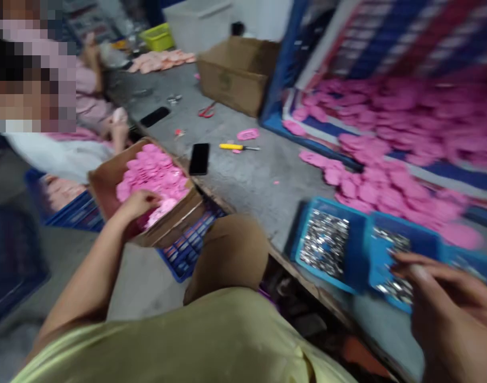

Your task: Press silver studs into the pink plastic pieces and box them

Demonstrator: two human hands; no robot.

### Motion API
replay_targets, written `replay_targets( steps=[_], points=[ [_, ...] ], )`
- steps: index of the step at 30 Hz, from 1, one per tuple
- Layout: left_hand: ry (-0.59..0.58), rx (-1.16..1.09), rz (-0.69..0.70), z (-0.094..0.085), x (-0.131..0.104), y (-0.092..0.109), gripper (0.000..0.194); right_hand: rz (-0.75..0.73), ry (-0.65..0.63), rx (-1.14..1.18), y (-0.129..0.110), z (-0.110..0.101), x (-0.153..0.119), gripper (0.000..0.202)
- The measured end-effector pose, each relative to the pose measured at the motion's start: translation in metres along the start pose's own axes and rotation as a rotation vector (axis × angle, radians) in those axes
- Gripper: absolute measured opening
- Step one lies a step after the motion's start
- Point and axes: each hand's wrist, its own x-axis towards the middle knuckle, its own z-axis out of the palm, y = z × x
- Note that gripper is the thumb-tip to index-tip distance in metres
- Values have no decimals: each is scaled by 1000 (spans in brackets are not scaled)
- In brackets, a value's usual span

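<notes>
On the left, my left hand [139, 206] reaches into a cardboard box [175, 221] full of pink pieces [151, 170]. Its fingers are curled at a pink piece near the box's front edge; whether they grip it is too blurred to tell. At the right, my right hand [446, 298] is over a blue tray [429, 239] of shiny metal parts [398, 290], with thumb and fingertips brought together. Anything between those fingertips is too small to make out. Another blue tray [357, 255] with metal parts [325, 242] stands to its left.
Loose pink pieces [387, 186] spill from a striped sheet [395, 32] at the right. A phone [199, 158], a yellow screwdriver [231, 146], red-handled pliers [207, 110] and a cardboard box [231, 80] lie farther back. Another person [63, 154] sits at the left beside a blue crate [73, 213].
</notes>
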Motion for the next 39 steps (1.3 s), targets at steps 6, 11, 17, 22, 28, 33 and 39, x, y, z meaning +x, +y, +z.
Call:
replay_targets(
  steps=[6,11,17,22,28,33,39],
  points=[
    [315,326,207,-1,15,54,29,-214,-140,127,-5,5,36,28],
    [-34,298,476,74,27,155,52,-220,-161,159,13,3,50,33],
    [-390,523,971,218,101,266,80,-195,-182,179,28,-4,49,38],
    [-406,684,1070,308,143,334,79,-185,-130,162,25,-15,52,39],
    [-404,739,1101,338,156,350,56,-225,-105,132,23,-22,54,31],
    [-371,662,1086,325,158,345,51,-223,-132,-14,31,-26,62,23],
    [-210,408,938,292,156,350,43,-148,-353,-917,25,-32,70,16]
  ],
)
